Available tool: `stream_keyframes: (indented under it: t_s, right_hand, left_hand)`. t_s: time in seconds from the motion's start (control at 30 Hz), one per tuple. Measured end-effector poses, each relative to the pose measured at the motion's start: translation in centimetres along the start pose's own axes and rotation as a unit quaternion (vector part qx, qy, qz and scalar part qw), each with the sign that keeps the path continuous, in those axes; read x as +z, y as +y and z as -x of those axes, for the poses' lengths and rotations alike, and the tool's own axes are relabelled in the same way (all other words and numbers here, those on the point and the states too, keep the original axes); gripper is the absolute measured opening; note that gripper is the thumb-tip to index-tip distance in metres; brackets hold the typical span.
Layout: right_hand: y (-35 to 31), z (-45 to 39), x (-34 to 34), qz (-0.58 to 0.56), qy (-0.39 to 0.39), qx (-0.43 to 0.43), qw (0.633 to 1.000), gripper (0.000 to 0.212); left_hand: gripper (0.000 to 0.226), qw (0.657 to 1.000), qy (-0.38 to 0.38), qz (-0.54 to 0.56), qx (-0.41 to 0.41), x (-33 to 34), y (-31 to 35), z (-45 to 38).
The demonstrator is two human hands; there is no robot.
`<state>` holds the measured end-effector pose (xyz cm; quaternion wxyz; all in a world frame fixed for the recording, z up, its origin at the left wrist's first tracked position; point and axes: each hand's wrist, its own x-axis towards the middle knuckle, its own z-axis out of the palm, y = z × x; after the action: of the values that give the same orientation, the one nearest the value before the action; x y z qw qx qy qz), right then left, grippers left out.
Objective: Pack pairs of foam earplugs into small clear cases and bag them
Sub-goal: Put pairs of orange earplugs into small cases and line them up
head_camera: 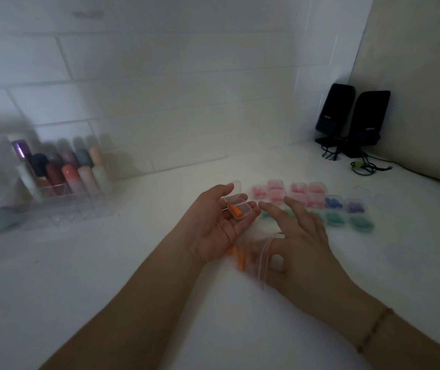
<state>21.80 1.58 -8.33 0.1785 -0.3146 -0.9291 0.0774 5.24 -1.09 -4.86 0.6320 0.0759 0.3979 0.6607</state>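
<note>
White surface (133,263) against a white tiled wall (160,89), dim light, frame blurred. Far left: clear organiser (61,193) with coloured bottles upright in it. Left hand (219,222) palm up over mid-surface, fingers loosely curled, cradling an open clear case (236,206); lid stands hinged up at the fingertips, one orange earplug (235,210) lies inside the tray. Under and between the wrists: loose orange earplugs (239,259) on the surface, blurred, count unclear. Right hand (301,247) palm down just right of the case, fingers spread and mostly straight, index tip near the case but apart from it; a clear bag (264,260) sits at the thumb, can't tell if it's pinched or only touched. Behind the right hand: rows of filled cases (317,204), pink at the back, blue and purple to the right, green in front. Far right corner: two black speakers (352,116) with cables.
</note>
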Motion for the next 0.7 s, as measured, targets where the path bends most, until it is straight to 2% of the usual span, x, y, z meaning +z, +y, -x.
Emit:
stream_keyframes:
  t_s: [0.17, 0.3, 0.4, 0.5, 0.57, 0.7]
  right_hand:
    - [1.6, 0.1, -0.7, -0.046, 0.021, -0.006, 0.999, 0.024]
    - [3.1, 0.9, -3.5, 0.006, 0.016, -0.018, 1.000, 0.023]
    - [3.1, 1.4, -6.9, -0.112, 0.057, 0.012, 0.992, 0.017]
    - [3.6, 1.4, -7.9, -0.271, 0.149, 0.050, 0.950, 0.017]
    - [3.2, 1.3, -7.5, -0.296, 0.167, 0.043, 0.940, 0.022]
    - [2.2, 1.2, -6.6, -0.315, 0.152, 0.042, 0.936, 0.013]
  left_hand:
    - [0.042, 1.000, 0.008, -0.016, -0.003, 0.0, -0.2, -0.1]
    - [0.043, 1.000, 0.002, -0.007, -0.003, 0.2, -0.1, 0.0]
    - [0.047, 1.000, -0.017, 0.009, -0.009, 0.2, -0.2, 0.2]
    - [0.042, 0.997, -0.070, 0.003, -0.038, 0.6, -0.6, 0.8]
    - [0.042, 0.992, -0.112, -0.012, -0.064, 1.0, -1.1, 1.3]
    - [0.051, 0.980, -0.168, -0.064, -0.084, 1.3, -1.9, 1.9]
